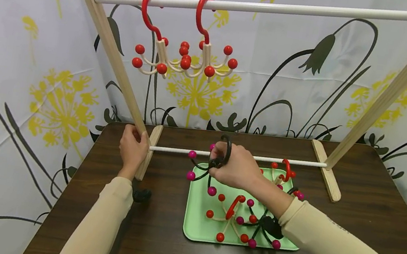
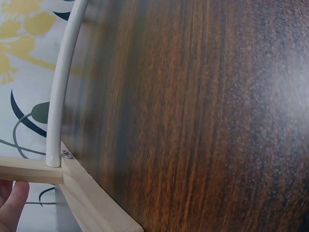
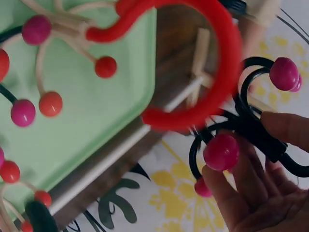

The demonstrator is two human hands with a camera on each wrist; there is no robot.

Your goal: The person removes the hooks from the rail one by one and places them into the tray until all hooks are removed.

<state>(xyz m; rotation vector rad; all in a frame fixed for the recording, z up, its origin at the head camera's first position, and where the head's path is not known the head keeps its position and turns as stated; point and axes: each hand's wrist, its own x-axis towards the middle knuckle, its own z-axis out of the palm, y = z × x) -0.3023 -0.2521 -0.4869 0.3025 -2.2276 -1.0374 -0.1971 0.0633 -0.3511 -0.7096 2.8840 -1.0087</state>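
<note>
My right hand (image 1: 239, 165) pinches a black multi-arm hanger (image 1: 229, 148) with magenta ball tips, holding it above the back left of a green tray (image 1: 190, 228). The right wrist view shows thumb and fingers around its black stem (image 3: 260, 137). My left hand (image 1: 133, 147) grips the left wooden upright (image 1: 119, 59) of a stand low down, near its foot. Two wooden hangers with red hooks and red balls, one left (image 1: 161, 52) and one right (image 1: 206, 57), hang side by side from the white top rod (image 1: 307, 13).
In the tray lie a red-hooked hanger (image 1: 231, 208), a black hanger (image 1: 270, 227) and others partly hidden by my right arm. The stand has a lower white rod (image 1: 289, 161) behind the tray and a right upright (image 1: 390, 93). A patterned curtain (image 1: 269, 106) hangs behind the dark table (image 1: 154, 242).
</note>
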